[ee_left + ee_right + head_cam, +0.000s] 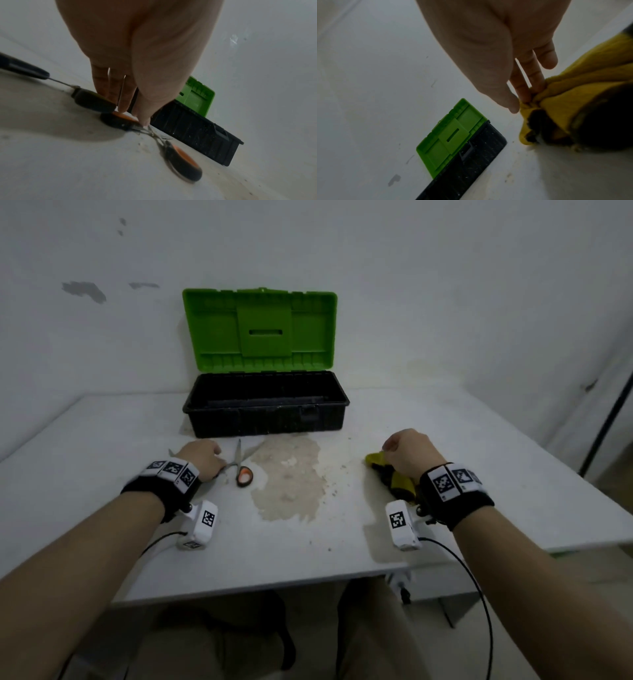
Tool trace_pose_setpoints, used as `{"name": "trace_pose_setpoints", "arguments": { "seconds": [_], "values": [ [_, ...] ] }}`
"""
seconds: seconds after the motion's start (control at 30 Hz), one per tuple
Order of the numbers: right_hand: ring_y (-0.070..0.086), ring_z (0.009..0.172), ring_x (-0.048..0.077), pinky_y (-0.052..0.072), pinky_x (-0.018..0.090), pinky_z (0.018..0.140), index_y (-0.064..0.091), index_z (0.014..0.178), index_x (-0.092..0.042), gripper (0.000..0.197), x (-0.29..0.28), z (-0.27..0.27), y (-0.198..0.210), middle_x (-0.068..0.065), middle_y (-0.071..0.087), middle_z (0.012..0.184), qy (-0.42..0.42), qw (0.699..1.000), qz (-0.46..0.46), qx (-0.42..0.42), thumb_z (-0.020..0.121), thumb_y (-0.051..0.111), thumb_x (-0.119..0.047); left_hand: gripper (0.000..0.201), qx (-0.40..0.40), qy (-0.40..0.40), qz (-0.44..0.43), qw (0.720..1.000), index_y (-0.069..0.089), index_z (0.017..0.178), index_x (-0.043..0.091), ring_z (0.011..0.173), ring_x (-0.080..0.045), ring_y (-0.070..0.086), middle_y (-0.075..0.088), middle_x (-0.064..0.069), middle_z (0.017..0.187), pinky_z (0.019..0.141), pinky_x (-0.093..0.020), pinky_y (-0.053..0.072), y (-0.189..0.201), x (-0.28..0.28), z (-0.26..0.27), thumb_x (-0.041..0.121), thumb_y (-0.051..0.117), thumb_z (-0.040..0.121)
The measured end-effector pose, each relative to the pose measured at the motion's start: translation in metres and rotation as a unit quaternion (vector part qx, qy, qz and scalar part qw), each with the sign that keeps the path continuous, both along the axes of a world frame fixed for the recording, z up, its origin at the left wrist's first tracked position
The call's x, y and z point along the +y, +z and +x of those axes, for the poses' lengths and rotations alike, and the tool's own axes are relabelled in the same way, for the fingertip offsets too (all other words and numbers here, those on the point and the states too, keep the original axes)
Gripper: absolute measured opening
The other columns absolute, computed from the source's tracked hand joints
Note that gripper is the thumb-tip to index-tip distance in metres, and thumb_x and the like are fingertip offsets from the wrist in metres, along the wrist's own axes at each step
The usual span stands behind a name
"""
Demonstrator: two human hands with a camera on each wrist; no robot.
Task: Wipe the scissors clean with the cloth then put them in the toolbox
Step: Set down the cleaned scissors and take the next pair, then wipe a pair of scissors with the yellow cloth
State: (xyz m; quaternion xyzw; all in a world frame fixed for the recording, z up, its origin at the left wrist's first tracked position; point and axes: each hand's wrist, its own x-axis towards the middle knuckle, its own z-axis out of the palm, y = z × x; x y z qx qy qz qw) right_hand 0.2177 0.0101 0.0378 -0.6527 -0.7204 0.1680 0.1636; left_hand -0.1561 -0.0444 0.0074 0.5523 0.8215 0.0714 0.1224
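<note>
The scissors (243,474), black handles with orange insides, lie open on the white table (102,446) in front of the toolbox. My left hand (205,457) is over their left handle. In the left wrist view its thumb and fingers (123,105) pinch that handle, while the other handle (181,162) lies free. The yellow and black cloth (399,482) is bunched at the right. My right hand (404,451) pinches a fold of the cloth (573,94) between thumb and fingers (523,94). The black toolbox (267,422) stands open, its green lid (260,330) raised against the wall.
A black-handled tool with a metal shaft (92,100) lies just left of my left hand. A rough brownish stain (287,477) covers the table between the hands. A black pole (606,419) leans at the far right. The table's front edge (260,587) is close to my body.
</note>
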Motion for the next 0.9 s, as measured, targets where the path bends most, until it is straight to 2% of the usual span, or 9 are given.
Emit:
{"name": "trace_pose_setpoints", "arguments": {
  "seconds": [0.1, 0.17, 0.27, 0.37, 0.53, 0.63, 0.7, 0.8, 0.9],
  "values": [
    [0.060, 0.103, 0.030, 0.052, 0.035, 0.084, 0.069, 0.110, -0.012, 0.024, 0.003, 0.005, -0.007, 0.011, 0.066, 0.114, -0.023, 0.999, 0.027, -0.036, 0.091, 0.054, -0.016, 0.032, 0.048, -0.024, -0.019, 0.998, 0.068, 0.120, 0.010, 0.116, -0.032, 0.059, 0.065, -0.014, 0.128, 0.091, -0.032, 0.044, 0.002, 0.000, 0.004, 0.032, 0.060, 0.098],
    [0.055, 0.110, 0.033, 0.050, 0.039, 0.089, 0.065, 0.115, -0.015, 0.028, 0.007, 0.007, -0.009, 0.012, 0.060, 0.120, -0.049, 0.996, 0.035, -0.065, 0.090, 0.053, -0.022, 0.028, 0.067, -0.027, -0.018, 0.997, 0.071, 0.117, 0.016, 0.113, -0.030, 0.061, 0.067, -0.010, 0.124, 0.093, -0.034, 0.048, 0.003, 0.001, 0.004, 0.031, 0.064, 0.095],
    [0.057, 0.100, 0.033, 0.053, 0.040, 0.085, 0.063, 0.103, -0.015, 0.028, 0.016, 0.010, -0.012, 0.011, 0.062, 0.111, -0.058, 0.994, -0.003, -0.096, 0.084, 0.058, -0.036, 0.021, 0.078, -0.027, -0.020, 0.996, 0.074, 0.111, 0.019, 0.110, -0.029, 0.063, 0.070, -0.006, 0.119, 0.095, -0.038, 0.050, 0.003, 0.005, 0.004, 0.028, 0.066, 0.094],
    [0.059, 0.105, 0.029, 0.053, 0.042, 0.090, 0.064, 0.114, -0.021, 0.028, 0.018, 0.010, -0.014, 0.006, 0.062, 0.116, -0.040, 0.996, -0.016, -0.078, 0.087, 0.061, -0.029, 0.025, 0.080, -0.031, -0.028, 0.996, 0.073, 0.113, 0.015, 0.111, -0.030, 0.062, 0.068, -0.009, 0.119, 0.097, -0.039, 0.049, 0.000, 0.008, 0.004, 0.031, 0.062, 0.096],
    [0.059, 0.099, 0.025, 0.054, 0.039, 0.084, 0.066, 0.099, -0.026, 0.013, 0.020, 0.011, -0.016, 0.004, 0.065, 0.107, 0.001, 0.999, 0.000, -0.045, 0.088, 0.064, -0.032, 0.019, 0.039, -0.031, -0.030, 0.998, 0.069, 0.093, 0.018, 0.099, -0.029, 0.065, 0.070, -0.009, 0.110, 0.088, -0.035, 0.052, 0.007, 0.005, -0.006, 0.033, 0.058, 0.097],
    [0.056, 0.100, 0.025, 0.048, 0.034, 0.080, 0.059, 0.110, -0.023, 0.027, 0.015, 0.013, -0.011, 0.005, 0.058, 0.104, 0.014, 1.000, 0.018, 0.012, 0.089, 0.063, -0.040, 0.020, -0.024, -0.031, 0.011, 0.999, 0.065, 0.092, 0.016, 0.100, -0.028, 0.062, 0.067, -0.007, 0.108, 0.086, -0.033, 0.049, 0.015, 0.002, -0.007, 0.023, 0.048, 0.100],
    [0.054, 0.098, 0.026, 0.044, 0.033, 0.078, 0.052, 0.114, -0.022, 0.036, 0.008, 0.016, -0.008, 0.006, 0.051, 0.107, 0.011, 1.000, 0.026, 0.006, 0.087, 0.065, -0.042, 0.020, -0.054, -0.026, 0.028, 0.998, 0.063, 0.094, 0.015, 0.102, -0.028, 0.061, 0.064, -0.009, 0.109, 0.086, -0.033, 0.047, 0.019, 0.000, -0.005, 0.017, 0.045, 0.102],
    [0.061, 0.081, 0.026, 0.046, 0.031, 0.061, 0.058, 0.086, -0.009, 0.034, -0.003, 0.018, -0.007, 0.007, 0.060, 0.090, -0.017, 0.997, 0.014, -0.069, 0.083, 0.068, -0.041, 0.019, -0.083, -0.022, 0.018, 0.996, 0.065, 0.096, 0.006, 0.095, -0.031, 0.067, 0.067, -0.015, 0.103, 0.082, -0.037, 0.053, 0.019, -0.007, 0.003, 0.006, 0.047, 0.101],
    [0.054, 0.061, 0.024, 0.036, 0.027, 0.047, 0.045, 0.067, -0.010, 0.049, -0.014, 0.017, -0.010, 0.008, 0.055, 0.076, -0.037, 0.990, -0.023, -0.136, 0.078, 0.070, -0.051, 0.023, -0.081, -0.011, 0.037, 0.996, 0.066, 0.089, 0.009, 0.097, -0.034, 0.066, 0.066, -0.014, 0.096, 0.079, -0.033, 0.048, 0.018, -0.015, 0.012, 0.010, 0.046, 0.101]
  ]
}}
